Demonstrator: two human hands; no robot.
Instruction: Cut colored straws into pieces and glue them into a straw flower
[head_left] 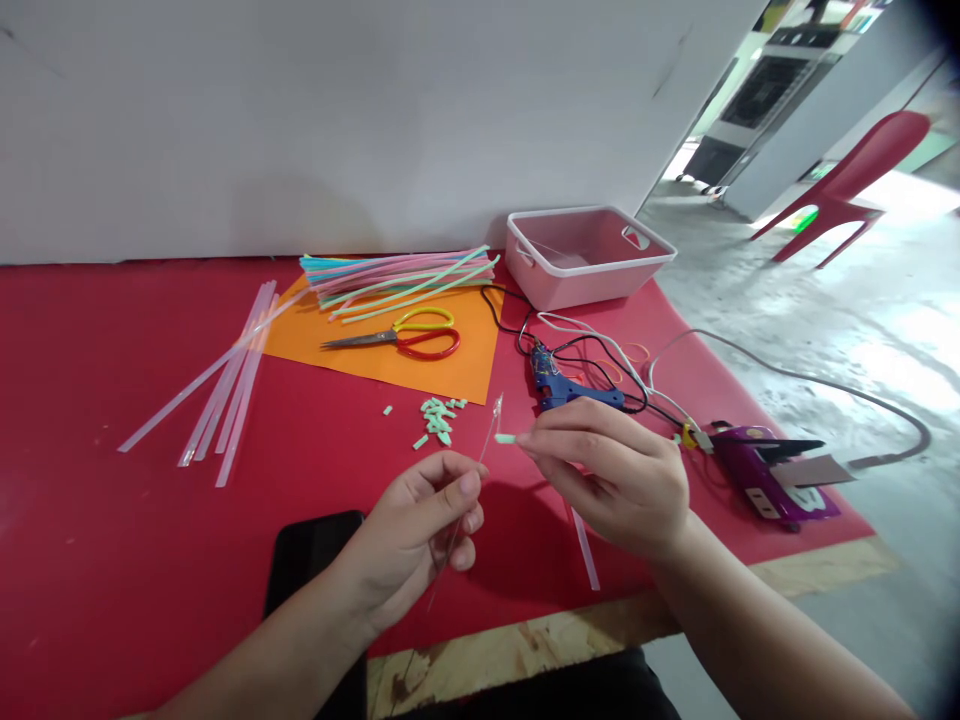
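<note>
My left hand (431, 530) pinches a thin, clear, wire-like strand (487, 440) between thumb and forefinger; its upper tip carries a shiny clear blob. Just right of it, my right hand (611, 475) holds a short pale green piece (505, 438) in its fingertips, close to the strand's upper end. Whether the two touch I cannot tell. Behind my hands lies a small heap of similar green pieces (439, 418). A blue glue gun (562, 385) rests just beyond my right hand, partly hidden by it.
Scissors (424, 335) and a bundle of pastel pipe cleaners (397, 275) lie on orange paper (465, 375). Glue sticks (232, 390) are at left, a phone (300, 555) by my left forearm. A pink basket (585, 285), cables and a purple power strip (765, 475) occupy the right.
</note>
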